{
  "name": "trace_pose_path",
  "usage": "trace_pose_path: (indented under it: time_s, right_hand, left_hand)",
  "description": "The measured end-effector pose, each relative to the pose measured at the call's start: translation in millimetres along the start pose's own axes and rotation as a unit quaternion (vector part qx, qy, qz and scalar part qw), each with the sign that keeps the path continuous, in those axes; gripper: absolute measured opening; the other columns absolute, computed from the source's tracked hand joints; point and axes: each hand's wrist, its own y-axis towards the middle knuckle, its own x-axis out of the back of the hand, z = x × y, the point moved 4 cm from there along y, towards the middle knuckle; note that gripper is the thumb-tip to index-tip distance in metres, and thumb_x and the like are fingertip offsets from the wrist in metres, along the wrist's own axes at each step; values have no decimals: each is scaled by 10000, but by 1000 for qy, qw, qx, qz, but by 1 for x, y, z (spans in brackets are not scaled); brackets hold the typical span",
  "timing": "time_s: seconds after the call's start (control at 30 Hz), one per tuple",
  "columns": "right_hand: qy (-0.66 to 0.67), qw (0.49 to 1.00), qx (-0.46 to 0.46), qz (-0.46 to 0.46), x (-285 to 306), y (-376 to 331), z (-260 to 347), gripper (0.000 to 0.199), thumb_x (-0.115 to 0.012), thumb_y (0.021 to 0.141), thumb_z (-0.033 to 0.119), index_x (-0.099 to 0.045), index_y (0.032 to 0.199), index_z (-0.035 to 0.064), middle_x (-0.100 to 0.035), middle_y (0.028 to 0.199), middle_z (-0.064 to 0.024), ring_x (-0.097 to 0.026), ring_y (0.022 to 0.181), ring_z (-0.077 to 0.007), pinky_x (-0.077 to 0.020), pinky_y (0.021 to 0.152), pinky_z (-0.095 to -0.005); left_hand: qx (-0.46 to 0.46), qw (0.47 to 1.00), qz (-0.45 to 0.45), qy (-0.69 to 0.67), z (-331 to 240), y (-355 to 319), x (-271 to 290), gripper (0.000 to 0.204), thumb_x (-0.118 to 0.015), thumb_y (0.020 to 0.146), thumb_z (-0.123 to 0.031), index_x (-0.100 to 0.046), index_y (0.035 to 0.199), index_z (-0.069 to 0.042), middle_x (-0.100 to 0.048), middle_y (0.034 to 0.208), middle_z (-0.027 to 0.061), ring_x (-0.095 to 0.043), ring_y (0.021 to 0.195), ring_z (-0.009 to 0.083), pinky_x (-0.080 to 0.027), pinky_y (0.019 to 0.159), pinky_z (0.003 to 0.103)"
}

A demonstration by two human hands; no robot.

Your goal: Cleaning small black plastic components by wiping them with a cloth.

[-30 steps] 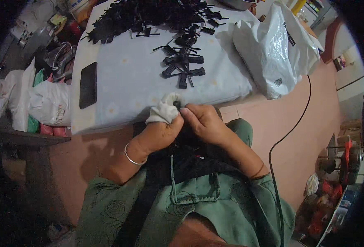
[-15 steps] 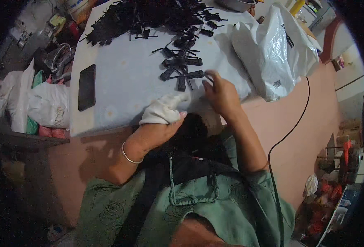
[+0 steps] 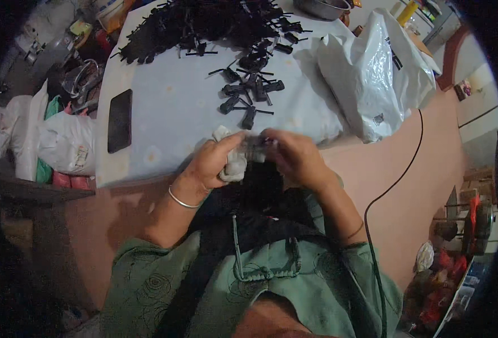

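Note:
My left hand [image 3: 210, 163], with a bangle on its wrist, is closed around a crumpled white cloth [image 3: 236, 169] just off the table's near edge. Close beside it, my right hand [image 3: 296, 158] pinches a small black plastic part [image 3: 254, 146], smeared by motion, against the cloth. Beyond my hands, several similar black parts with thin stick-like arms [image 3: 249, 117] lie in a loose trail. The trail runs up to a large dark heap of black parts [image 3: 204, 25] at the far side.
A pale flowered tablecloth [image 3: 164, 124] covers the table. On its left lies a dark phone [image 3: 120, 121]; at right stands a large white plastic bag [image 3: 367, 79]. A metal bowl [image 3: 323, 8] sits at the back. A black cable [image 3: 398, 183] runs down on the right, and white bags [image 3: 66, 141] sit at left.
My right hand has come back from the near black parts to my left hand, bringing one part to the cloth. The nearest parts have shifted a little. My left hand has turned inward.

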Motion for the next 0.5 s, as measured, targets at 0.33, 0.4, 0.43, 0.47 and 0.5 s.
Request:
trace_pose_path:
  time_s: [0.33, 0.4, 0.43, 0.47, 0.5]
  right_hand:
    - [130, 991, -43, -9, -7, 5, 36, 264, -650, 722, 60, -530, 952, 12, -539, 689, -61, -447, 542, -113, -379, 508, -215]
    - [39, 983, -160, -83, -9, 0, 25, 176, -657, 746, 104, -525, 819, 13, -498, 618, -37, -422, 546, -82, -362, 505, -206]
    - [37, 983, -160, -85, -11, 0, 21, 176, -657, 746, 104, -525, 819, 13, -498, 618, -37, -422, 546, -82, -362, 505, -206]
    - [105, 969, -200, -96, -14, -1, 12, 167, -644, 766, 124, -513, 769, 20, -478, 597, -27, -411, 553, -64, -362, 509, -207]
    - [172, 950, -240, -106, -17, -2, 5, 189, -631, 787, 145, -501, 718, 26, -458, 576, -17, -400, 561, -47, -361, 513, -208]
  left_hand:
    - [-238, 912, -110, 317, -10, -12, -33, 118, -501, 849, -73, -535, 958, -42, -529, 707, -11, -477, 521, 44, -394, 431, 196]
    - [-223, 915, -94, 324, -11, -18, -38, 131, -493, 851, -76, -522, 976, -46, -525, 713, -17, -474, 525, 42, -397, 442, 199]
    - [-208, 917, -79, 330, -10, -21, -43, 146, -485, 853, -80, -509, 993, -49, -522, 720, -22, -472, 529, 39, -401, 452, 202]
    - [-209, 917, -76, 330, -10, -23, -47, 146, -485, 853, -80, -509, 993, -49, -522, 720, -22, -472, 529, 39, -401, 452, 202]
    - [-208, 918, -75, 331, -9, -24, -51, 155, -489, 844, -76, -506, 995, -45, -526, 725, -18, -474, 531, 38, -403, 454, 204]
